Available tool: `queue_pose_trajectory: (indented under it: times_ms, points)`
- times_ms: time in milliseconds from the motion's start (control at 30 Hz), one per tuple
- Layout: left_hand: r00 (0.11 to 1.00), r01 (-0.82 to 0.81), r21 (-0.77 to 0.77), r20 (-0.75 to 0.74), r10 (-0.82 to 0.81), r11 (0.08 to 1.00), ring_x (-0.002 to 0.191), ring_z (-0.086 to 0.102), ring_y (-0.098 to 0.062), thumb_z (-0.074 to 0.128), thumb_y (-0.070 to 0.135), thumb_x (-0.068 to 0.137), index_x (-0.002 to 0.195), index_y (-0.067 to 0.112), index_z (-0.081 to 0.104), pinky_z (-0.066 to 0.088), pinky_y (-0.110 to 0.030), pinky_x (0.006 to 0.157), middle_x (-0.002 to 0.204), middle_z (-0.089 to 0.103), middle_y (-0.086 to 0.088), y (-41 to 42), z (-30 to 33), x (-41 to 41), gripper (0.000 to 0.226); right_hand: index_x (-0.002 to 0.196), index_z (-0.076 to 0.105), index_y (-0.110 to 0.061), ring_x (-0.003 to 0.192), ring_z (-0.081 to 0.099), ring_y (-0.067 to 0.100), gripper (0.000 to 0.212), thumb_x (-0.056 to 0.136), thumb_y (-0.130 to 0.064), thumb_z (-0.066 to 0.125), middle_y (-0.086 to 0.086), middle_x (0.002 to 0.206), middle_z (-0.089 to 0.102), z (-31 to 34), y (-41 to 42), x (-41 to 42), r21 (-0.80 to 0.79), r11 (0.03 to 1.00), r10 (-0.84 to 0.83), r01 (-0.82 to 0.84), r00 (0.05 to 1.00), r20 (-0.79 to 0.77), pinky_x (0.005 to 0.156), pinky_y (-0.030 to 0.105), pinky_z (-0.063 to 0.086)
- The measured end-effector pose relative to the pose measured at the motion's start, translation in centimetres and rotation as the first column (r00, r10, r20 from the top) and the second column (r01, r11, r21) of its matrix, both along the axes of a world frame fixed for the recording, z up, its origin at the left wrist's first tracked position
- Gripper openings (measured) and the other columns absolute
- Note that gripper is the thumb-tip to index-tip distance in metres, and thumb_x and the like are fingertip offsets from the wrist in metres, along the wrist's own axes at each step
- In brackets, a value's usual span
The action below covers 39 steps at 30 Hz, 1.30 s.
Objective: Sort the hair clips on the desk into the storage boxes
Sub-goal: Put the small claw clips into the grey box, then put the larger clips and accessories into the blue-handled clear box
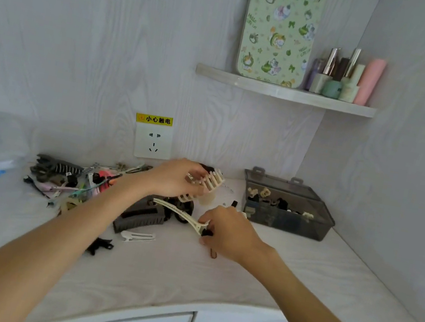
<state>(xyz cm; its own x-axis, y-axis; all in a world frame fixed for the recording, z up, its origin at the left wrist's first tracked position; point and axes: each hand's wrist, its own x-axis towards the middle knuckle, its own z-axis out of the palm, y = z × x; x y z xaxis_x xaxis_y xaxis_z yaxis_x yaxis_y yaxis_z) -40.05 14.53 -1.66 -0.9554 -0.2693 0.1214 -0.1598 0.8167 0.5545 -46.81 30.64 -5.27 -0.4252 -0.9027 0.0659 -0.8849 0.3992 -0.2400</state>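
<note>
The white desk [185,275] fills the corner of the room, its back edge against the wall and its right edge along the side wall. In the back right corner sits a grey see-through storage box [287,206] with its lid up and a few small clips already inside. A second, darker box [139,214] lies near the middle of the desk, partly hidden behind the left forearm. Toward the back left a loose heap of hair clips [66,177] spreads along the back edge, and a white flat clip [137,237] and a small black clip [101,246] lie apart nearer the front edge. The left hand [174,178] is raised above the middle of the desk, fingers curled round a cream claw clip [209,183]. The right hand [227,231] sits low, just in front of the grey box, pinching the hinge end of a long cream beak clip [182,213] whose tip points left toward the dark box. With both hands loaded at once, I judge the main risk is a slip: the long clip is held only at one end and could swing or catch on the dark box, and the claw clip's teeth could snag on the grey box's rim and scatter the clips inside.
</note>
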Motion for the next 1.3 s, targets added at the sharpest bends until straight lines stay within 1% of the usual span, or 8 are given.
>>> queue_pose_trajectory:
  times_ms: [200,367,533,767,867,1000,1133,1300]
  points:
    - [0.990,-0.002,-0.180,0.136,0.027,0.984,0.116,0.057,-0.018,0.065,0.032,0.084,0.127,0.022,0.057,0.046,-0.037,0.099,0.129,0.059,-0.001,0.7,-2.5,-5.7,0.045,0.112,0.057,-0.017,0.097,0.064,0.021,0.035,0.079,-0.010,0.068,0.004,0.105,0.069,1.0,2.1,-1.1,-0.113,0.993,0.023,-0.023,1.000,-0.005,0.084,0.039,0.052]
    - [0.996,0.016,-0.063,0.091,-0.010,0.998,0.121,0.053,-0.017,0.063,0.038,0.085,0.130,0.020,0.054,0.042,-0.036,0.103,0.132,0.057,0.002,0.5,-2.9,-4.4,0.049,0.101,0.069,-0.018,0.084,0.067,0.006,0.020,0.082,-0.013,0.069,-0.002,0.096,0.072,1.4,4.0,-2.8,-0.275,0.961,0.080,-0.015,0.971,0.227,0.081,0.023,0.055]
    - [0.995,-0.093,-0.175,-0.048,0.086,0.980,0.102,0.057,-0.010,0.062,0.030,0.088,0.109,0.026,0.063,0.047,-0.030,0.087,0.112,0.063,0.009,-0.7,-2.2,0.9,0.022,0.094,0.062,-0.020,0.080,0.065,0.013,0.015,0.082,-0.024,0.069,-0.004,0.086,0.068,2.3,6.6,-8.5,-0.573,0.730,-0.339,0.374,0.925,0.171,0.076,0.029,0.055]
    - [0.989,-0.095,-0.331,0.077,0.127,0.939,0.089,0.054,-0.005,0.063,0.058,0.076,0.091,0.034,0.062,0.045,-0.027,0.077,0.093,0.058,0.017,-1.5,-2.8,7.7,0.028,0.099,0.067,-0.019,0.087,0.063,0.018,0.019,0.089,-0.031,0.058,0.002,0.097,0.071,1.1,3.7,-10.1,-0.406,0.849,-0.400,0.338,0.914,-0.076,0.079,0.038,0.054]
    - [0.990,-0.114,-0.276,0.046,0.131,0.955,0.096,0.056,-0.001,0.064,0.055,0.077,0.091,0.038,0.065,0.046,-0.027,0.088,0.101,0.062,0.020,-1.6,-2.8,9.2,0.022,0.106,0.065,-0.019,0.086,0.058,0.012,0.019,0.089,-0.026,0.058,-0.003,0.097,0.068,1.8,0.6,-5.3,-0.473,0.875,-0.157,0.102,0.984,-0.079,0.078,0.032,0.052]
    - [0.983,-0.089,-0.181,0.145,0.116,0.980,0.102,0.054,0.001,0.067,0.038,0.082,0.087,0.040,0.065,0.042,-0.025,0.095,0.103,0.061,0.022,-2.5,-2.0,10.7,0.006,0.117,0.061,-0.025,0.106,0.054,0.018,0.030,0.088,-0.028,0.059,-0.004,0.114,0.066,1.5,-3.8,1.5,-0.180,0.936,0.273,-0.301,0.947,-0.167,0.088,0.033,0.042]
    - [0.970,-0.064,-0.069,0.232,0.078,0.996,0.094,0.059,0.002,0.065,0.021,0.086,0.088,0.036,0.067,0.046,-0.021,0.092,0.100,0.066,0.017,-3.7,-1.4,11.6,0.015,0.123,0.054,-0.025,0.116,0.046,0.022,0.040,0.088,-0.043,0.054,0.001,0.123,0.054,0.2,-5.5,2.3,0.028,0.957,0.277,-0.290,0.873,-0.402,0.096,0.037,0.033]
    - [0.962,-0.098,-0.077,0.247,0.114,0.992,0.094,0.062,0.000,0.062,0.022,0.088,0.100,0.029,0.068,0.048,-0.020,0.089,0.101,0.067,0.014,-4.2,-1.5,11.2,0.016,0.111,0.057,-0.021,0.099,0.058,0.020,0.033,0.089,-0.044,0.054,-0.001,0.108,0.062,0.1,-4.2,0.9,0.041,0.975,0.221,-0.219,0.921,-0.320,0.082,0.032,0.036]
